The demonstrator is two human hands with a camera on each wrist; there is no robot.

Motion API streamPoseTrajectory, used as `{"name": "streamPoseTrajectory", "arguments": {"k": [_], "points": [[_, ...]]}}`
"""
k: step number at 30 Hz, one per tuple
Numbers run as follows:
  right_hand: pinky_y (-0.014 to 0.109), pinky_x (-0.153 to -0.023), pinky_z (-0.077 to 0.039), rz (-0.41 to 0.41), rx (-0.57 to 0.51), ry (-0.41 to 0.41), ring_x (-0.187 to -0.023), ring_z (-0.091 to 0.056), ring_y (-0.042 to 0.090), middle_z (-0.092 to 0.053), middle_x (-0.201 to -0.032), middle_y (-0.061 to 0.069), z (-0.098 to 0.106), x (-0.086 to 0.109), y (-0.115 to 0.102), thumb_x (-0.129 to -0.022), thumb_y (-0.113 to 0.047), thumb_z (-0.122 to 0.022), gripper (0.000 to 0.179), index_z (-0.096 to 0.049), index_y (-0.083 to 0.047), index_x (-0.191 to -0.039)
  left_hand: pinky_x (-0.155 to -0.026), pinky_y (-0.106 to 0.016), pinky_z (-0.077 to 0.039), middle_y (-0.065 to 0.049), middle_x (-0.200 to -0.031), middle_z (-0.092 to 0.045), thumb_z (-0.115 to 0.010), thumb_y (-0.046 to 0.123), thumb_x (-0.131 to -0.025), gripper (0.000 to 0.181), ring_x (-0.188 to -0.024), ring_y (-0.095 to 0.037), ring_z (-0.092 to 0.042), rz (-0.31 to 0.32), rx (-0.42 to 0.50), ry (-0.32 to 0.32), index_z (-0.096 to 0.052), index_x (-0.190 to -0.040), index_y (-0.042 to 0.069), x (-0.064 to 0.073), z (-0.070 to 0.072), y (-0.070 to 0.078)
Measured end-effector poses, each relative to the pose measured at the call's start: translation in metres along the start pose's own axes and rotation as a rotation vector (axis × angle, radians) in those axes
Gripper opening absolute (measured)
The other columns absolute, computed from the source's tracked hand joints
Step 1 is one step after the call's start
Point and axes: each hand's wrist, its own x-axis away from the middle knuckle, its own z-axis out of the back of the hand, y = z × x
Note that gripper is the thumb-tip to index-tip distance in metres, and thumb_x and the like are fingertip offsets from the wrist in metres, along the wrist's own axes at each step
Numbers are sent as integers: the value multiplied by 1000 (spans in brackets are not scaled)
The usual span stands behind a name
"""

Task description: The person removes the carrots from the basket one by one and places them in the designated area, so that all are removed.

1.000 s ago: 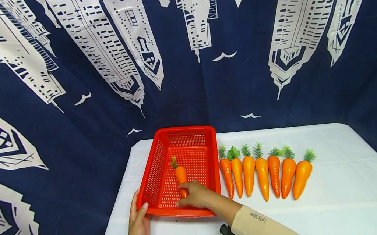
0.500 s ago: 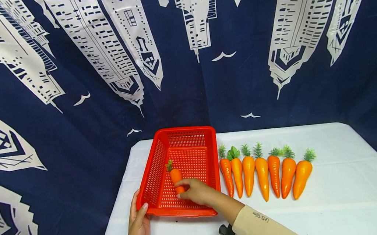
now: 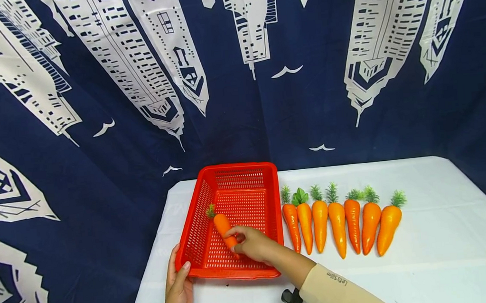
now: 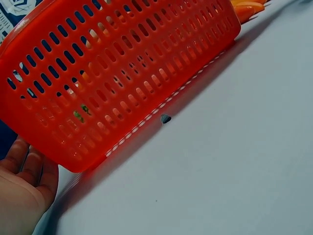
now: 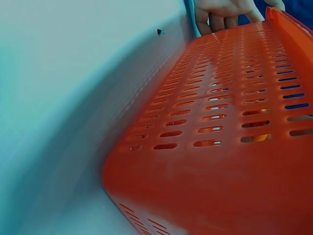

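A red perforated plastic basket stands on the white-covered table, seen close from outside in both wrist views. My left hand grips its near left corner, thumb over the rim and fingers on the outer side. Inside the basket, my right hand pinches the lower, tapered part of an orange toy-like carrot with a green top. That carrot lies slanted, its top pointing to the far left. In the right wrist view the basket's wall hides the right hand; the left hand shows at its far corner.
Several similar carrots lie in a row right of the basket, green tops away from me. Under my right forearm's beige sleeve shows a black object. A dark speck lies before the basket. Behind hangs a navy skyline-print cloth.
The right hand has shifted the carrot in the basket leftward, and its green top has swung further left. The left hand and the basket stay in place.
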Motion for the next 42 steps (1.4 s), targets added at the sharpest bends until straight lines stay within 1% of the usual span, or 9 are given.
{"name": "streamPoseTrajectory", "arguments": {"k": [3,7,10,15,20,27,30,34,42], "points": [[28,-68,-47,-14,-20,-3,-83,-58,21,-62,-104,14,0,-1,0,-88,3,-70,44,-66,-13,-129,-109,-20,-44,1,-161,-27,-46,14,-107,59,-137,-12,-45,-1,-5,1,-22,-159,24,0,0,0],[27,-69,-48,-30,-24,-3,-84,-58,21,-61,-109,15,1,-2,0,-89,2,-70,59,-56,-16,-143,-108,-20,-45,-1,-162,-27,-46,15,-107,58,-137,-12,-46,-5,-13,-2,-22,-160,24,0,0,0],[28,-70,-48,-29,-17,4,-85,-57,21,-60,-112,15,1,-2,0,-87,3,-70,66,-50,-13,-148,-108,-21,-45,-1,-162,-27,-45,14,-107,59,-137,-13,-46,-1,-11,1,-22,-160,24,1,-1,0],[29,-72,-49,-30,-7,8,-87,-58,21,-61,-114,16,0,-2,0,-87,3,-70,61,-50,-3,-145,-108,-20,-44,1,-161,-28,-45,13,-106,59,-137,-13,-45,6,-4,17,-22,-159,24,1,-1,0],[30,-76,-49,-28,-7,5,-90,-57,22,-60,-117,16,1,-2,0,-89,1,-69,55,-51,3,-142,-108,-20,-45,1,-160,-29,-45,12,-107,59,-137,-13,-45,6,0,22,-22,-159,24,1,-2,1],[28,-75,-48,-1,-35,4,-90,-56,20,-62,-117,15,1,-1,0,-90,4,-65,51,-52,5,-140,-108,-20,-45,2,-160,-29,-45,14,-107,58,-138,-15,-44,15,-3,29,-22,-159,24,1,-3,2],[27,-72,-48,17,-48,10,-88,-57,18,-63,-114,16,1,0,-2,-91,6,-64,51,-51,6,-140,-108,-20,-45,1,-161,-28,-45,14,-107,57,-139,-16,-43,7,-6,25,-23,-159,24,1,-2,1],[25,-69,-48,40,-30,26,-87,-57,17,-63,-115,16,2,1,-3,-91,5,-64,50,-51,6,-140,-108,-19,-44,0,-161,-28,-46,14,-107,58,-139,-15,-42,-9,-12,17,-23,-159,24,1,-2,0],[21,-72,-51,112,57,126,-96,-56,18,-57,-128,14,4,1,-3,-95,-3,-66,51,-50,2,-143,-108,-21,-44,-2,-160,-31,-45,13,-107,56,-137,-15,-45,-29,-8,9,-25,-159,22,0,-1,-1]]}}
